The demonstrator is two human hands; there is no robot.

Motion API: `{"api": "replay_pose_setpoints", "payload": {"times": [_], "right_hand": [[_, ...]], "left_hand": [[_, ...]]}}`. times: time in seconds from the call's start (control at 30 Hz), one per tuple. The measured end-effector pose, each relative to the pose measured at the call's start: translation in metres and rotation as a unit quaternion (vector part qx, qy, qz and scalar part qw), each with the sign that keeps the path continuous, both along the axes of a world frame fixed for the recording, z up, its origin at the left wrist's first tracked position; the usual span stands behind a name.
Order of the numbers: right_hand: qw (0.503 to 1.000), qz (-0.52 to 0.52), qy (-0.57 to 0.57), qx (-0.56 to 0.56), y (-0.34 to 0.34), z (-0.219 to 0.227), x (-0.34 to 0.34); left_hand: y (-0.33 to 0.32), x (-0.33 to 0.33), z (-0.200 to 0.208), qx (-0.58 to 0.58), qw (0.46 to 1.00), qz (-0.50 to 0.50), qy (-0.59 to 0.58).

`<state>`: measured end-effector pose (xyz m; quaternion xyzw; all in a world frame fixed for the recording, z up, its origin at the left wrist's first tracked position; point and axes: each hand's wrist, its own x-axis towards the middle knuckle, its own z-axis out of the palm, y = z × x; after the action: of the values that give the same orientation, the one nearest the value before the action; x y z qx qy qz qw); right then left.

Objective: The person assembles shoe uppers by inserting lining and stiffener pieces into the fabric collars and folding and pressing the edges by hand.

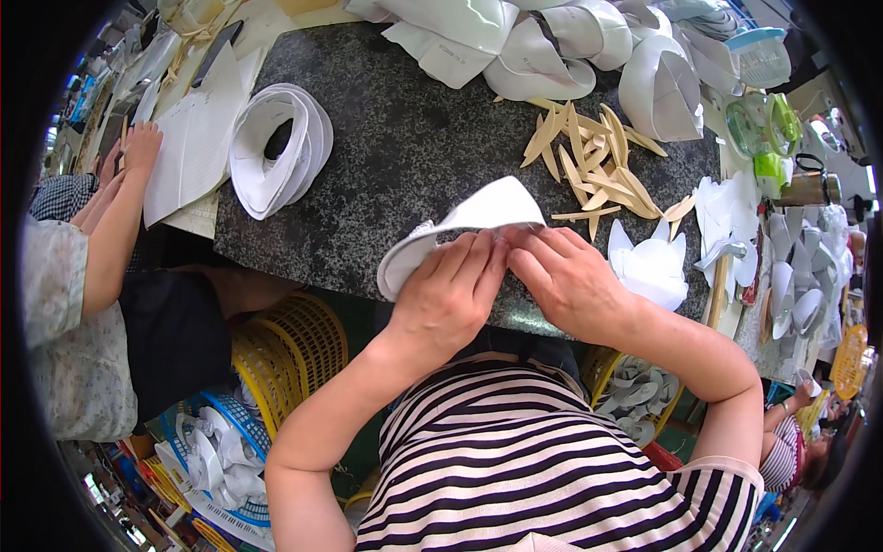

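Observation:
A white curved band (492, 204), like a shoe upper, is held up over the near edge of the dark speckled table. My left hand (446, 293) pinches its lower edge, and the fingers hide part of it. Close beside it, my right hand (572, 281) grips the same edge near the band's right end, its fingertips almost meeting those of the left. Beyond my right hand lies a loose pile of tan pointed strips (602, 166). White pointed pieces (650, 265) are stacked just right of that hand.
A nested stack of white bands (276, 152) stands at the left of the dark tabletop (368, 110). More white bands (543, 55) crowd the far side. A hammer (721, 285) and a green fan (768, 129) are rightward. Left, a co-worker's arm (120, 212) rests near yellow baskets (294, 345).

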<state>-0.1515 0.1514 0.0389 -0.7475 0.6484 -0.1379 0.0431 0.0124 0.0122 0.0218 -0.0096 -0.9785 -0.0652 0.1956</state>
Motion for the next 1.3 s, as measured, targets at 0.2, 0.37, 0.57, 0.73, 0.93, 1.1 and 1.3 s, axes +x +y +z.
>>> {"api": "replay_pose_setpoints", "payload": {"times": [0.2,0.37,0.57,0.73,0.93,1.1,1.3], "right_hand": [[0.974,-0.016,0.226,-0.031,-0.001,0.013,0.003],[0.965,-0.014,0.254,0.068,0.017,0.01,-0.012],[0.977,0.008,0.206,0.052,0.009,0.009,-0.025],[0.951,0.072,0.301,-0.013,0.011,0.017,-0.034],[0.962,0.099,0.252,0.022,0.019,0.016,-0.047],[0.972,0.098,0.214,0.006,0.023,0.011,-0.043],[0.984,0.038,0.175,0.014,0.028,0.004,-0.035]], "left_hand": [[0.008,-0.002,-0.014,-0.023,1.0,0.007,0.01],[0.013,-0.003,-0.006,-0.075,0.996,0.02,-0.034],[0.017,-0.021,0.002,0.006,0.997,0.046,-0.063],[0.004,-0.031,0.003,0.175,0.98,0.058,-0.073],[0.006,-0.032,0.006,0.003,0.995,-0.006,-0.099],[0.014,-0.037,-0.005,-0.06,0.997,0.043,-0.011],[0.013,-0.038,-0.008,0.025,0.995,0.096,0.008]]}}
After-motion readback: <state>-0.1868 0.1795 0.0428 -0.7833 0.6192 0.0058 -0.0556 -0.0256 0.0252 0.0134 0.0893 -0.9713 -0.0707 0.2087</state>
